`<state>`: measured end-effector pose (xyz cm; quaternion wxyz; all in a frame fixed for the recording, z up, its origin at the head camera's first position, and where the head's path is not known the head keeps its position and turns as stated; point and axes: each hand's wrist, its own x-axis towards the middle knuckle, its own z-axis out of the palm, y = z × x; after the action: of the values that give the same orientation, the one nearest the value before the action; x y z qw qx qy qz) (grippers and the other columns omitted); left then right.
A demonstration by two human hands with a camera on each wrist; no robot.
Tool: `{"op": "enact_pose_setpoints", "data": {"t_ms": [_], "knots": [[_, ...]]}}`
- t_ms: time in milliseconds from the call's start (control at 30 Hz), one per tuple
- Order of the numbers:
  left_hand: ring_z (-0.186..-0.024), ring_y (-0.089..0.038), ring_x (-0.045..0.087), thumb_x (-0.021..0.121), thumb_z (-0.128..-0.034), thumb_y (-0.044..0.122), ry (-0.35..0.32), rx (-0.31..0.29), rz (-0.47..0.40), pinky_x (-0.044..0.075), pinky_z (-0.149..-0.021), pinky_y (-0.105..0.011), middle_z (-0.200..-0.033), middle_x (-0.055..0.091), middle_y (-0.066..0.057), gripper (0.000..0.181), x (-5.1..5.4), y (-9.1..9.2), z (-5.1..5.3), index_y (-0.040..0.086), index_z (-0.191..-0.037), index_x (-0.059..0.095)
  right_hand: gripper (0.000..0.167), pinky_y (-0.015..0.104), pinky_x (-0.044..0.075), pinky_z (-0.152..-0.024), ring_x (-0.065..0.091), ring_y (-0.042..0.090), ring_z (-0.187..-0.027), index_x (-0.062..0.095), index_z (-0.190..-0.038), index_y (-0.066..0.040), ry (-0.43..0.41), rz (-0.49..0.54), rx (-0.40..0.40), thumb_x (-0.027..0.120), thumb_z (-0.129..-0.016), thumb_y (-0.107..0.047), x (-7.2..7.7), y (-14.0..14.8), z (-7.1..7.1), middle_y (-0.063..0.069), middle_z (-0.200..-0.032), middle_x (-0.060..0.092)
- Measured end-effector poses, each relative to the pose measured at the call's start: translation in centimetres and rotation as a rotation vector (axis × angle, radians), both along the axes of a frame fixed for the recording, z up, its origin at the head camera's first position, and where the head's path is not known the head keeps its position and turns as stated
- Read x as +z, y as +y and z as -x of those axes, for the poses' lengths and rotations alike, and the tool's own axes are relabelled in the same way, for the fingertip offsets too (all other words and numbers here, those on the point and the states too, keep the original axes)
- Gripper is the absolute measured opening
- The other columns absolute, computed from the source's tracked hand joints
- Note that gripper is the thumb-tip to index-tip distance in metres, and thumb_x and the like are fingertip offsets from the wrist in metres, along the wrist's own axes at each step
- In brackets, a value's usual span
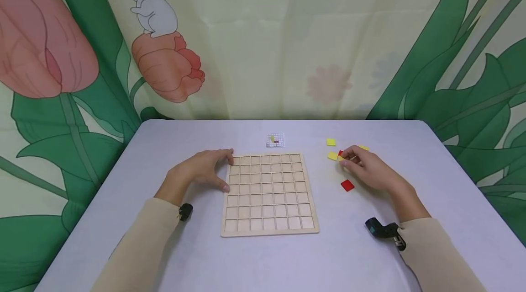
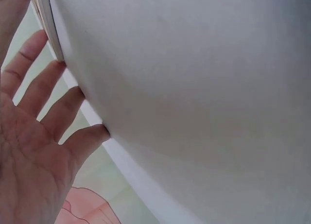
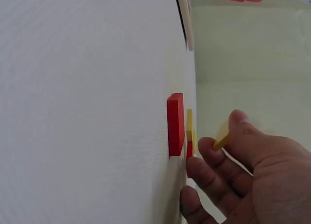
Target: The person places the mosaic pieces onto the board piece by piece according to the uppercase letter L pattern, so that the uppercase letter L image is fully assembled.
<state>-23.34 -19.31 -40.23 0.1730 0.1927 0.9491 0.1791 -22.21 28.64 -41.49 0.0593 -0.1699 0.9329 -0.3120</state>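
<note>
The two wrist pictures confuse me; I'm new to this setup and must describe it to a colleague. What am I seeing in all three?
There is no robot: a person works with a bare left hand and right hand. The wide picture comes from a camera on the head, looking forward and down. The other two come from wrist cameras, so the table looks tipped sideways. On it lie a wooden grid board, a small printed card beyond the board, and, to the right, red tiles and yellow tiles. The left hand touches the board's left edge. The right hand pinches one yellow tile, shown closely in its wrist picture.
</note>
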Motion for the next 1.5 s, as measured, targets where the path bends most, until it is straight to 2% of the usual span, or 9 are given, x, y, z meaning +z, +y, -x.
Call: {"op": "enact_pose_setpoints", "data": {"t_ms": [167, 267, 533, 733, 967, 1167, 1500], "knots": [[-0.150, -0.029, 0.038, 0.098, -0.0616, 0.048, -0.012, 0.001, 0.021, 0.035, -0.120, -0.050, -0.165, 0.038, 0.002, 0.070, 0.3, 0.1, 0.1, 0.028, -0.118, 0.061, 0.027, 0.032, 0.052, -0.085, 0.063, 0.024, -0.103, 0.062, -0.125, -0.008, 0.026, 0.078, 0.029, 0.062, -0.105, -0.025, 0.4, -0.7, 0.1, 0.005, -0.113, 0.068], [-0.150, -0.029, 0.038, 0.098, -0.0619, 0.049, -0.023, 0.005, 0.031, 0.035, -0.120, -0.050, -0.166, 0.036, 0.003, 0.071, 0.3, 0.0, 0.1, 0.028, -0.118, 0.060, 0.027, 0.028, 0.053, -0.082, 0.063, 0.025, -0.102, 0.062, -0.128, -0.008, 0.050, 0.096, 0.050, 0.062, -0.105, -0.021, 0.4, -1.3, 0.2, 0.007, -0.114, 0.067], [-0.150, -0.028, 0.037, 0.097, -0.0638, 0.048, -0.043, 0.025, 0.041, 0.035, -0.119, -0.050, -0.167, 0.033, 0.003, 0.069, 0.0, 0.1, 0.2, 0.030, -0.119, 0.059, 0.036, 0.030, 0.052, -0.079, 0.060, 0.023, -0.100, 0.058, -0.137, -0.009, 0.051, 0.089, 0.065, 0.059, -0.106, -0.027, 0.9, -2.8, 0.8, 0.006, -0.115, 0.065], [-0.148, -0.030, 0.040, 0.097, -0.0651, 0.046, -0.054, 0.026, 0.054, 0.036, -0.118, -0.051, -0.166, 0.035, -0.001, 0.069, 0.3, 0.4, 0.1, 0.029, -0.119, 0.058, 0.032, 0.032, 0.054, -0.084, 0.062, 0.021, -0.105, 0.063, -0.134, -0.014, 0.087, 0.113, 0.127, 0.061, -0.105, -0.030, 1.6, -4.0, 1.6, 0.003, -0.126, 0.065], [-0.144, -0.030, 0.044, 0.096, -0.0646, 0.050, -0.052, 0.010, 0.063, 0.039, -0.116, -0.052, -0.165, 0.038, 0.000, 0.070, 0.5, 0.3, 0.3, 0.031, -0.120, 0.059, 0.026, 0.034, 0.056, -0.081, 0.064, 0.021, -0.105, 0.066, -0.129, -0.018, 0.124, 0.175, 0.168, 0.064, -0.104, -0.026, 2.1, -5.7, 1.4, 0.004, -0.125, 0.068], [-0.143, -0.029, 0.045, 0.096, -0.0665, 0.049, -0.058, 0.005, 0.070, 0.040, -0.114, -0.051, -0.164, 0.038, -0.001, 0.069, 0.8, 0.4, 0.4, 0.032, -0.121, 0.058, 0.027, 0.036, 0.057, -0.085, 0.065, 0.023, -0.106, 0.066, -0.131, -0.016, 0.101, 0.211, 0.179, 0.062, -0.105, -0.024, 2.4, -6.9, 1.8, 0.012, -0.130, 0.067], [-0.149, -0.030, 0.038, 0.096, -0.0668, 0.048, -0.076, 0.017, 0.050, 0.036, -0.117, -0.052, -0.167, 0.033, 0.000, 0.067, 0.3, 0.3, 0.2, 0.032, -0.120, 0.058, 0.026, 0.042, 0.054, -0.090, 0.062, 0.022, -0.109, 0.067, -0.128, -0.019, 0.092, 0.247, 0.222, 0.065, -0.103, -0.023, 2.5, -9.4, 2.5, 0.005, -0.127, 0.067]]}}
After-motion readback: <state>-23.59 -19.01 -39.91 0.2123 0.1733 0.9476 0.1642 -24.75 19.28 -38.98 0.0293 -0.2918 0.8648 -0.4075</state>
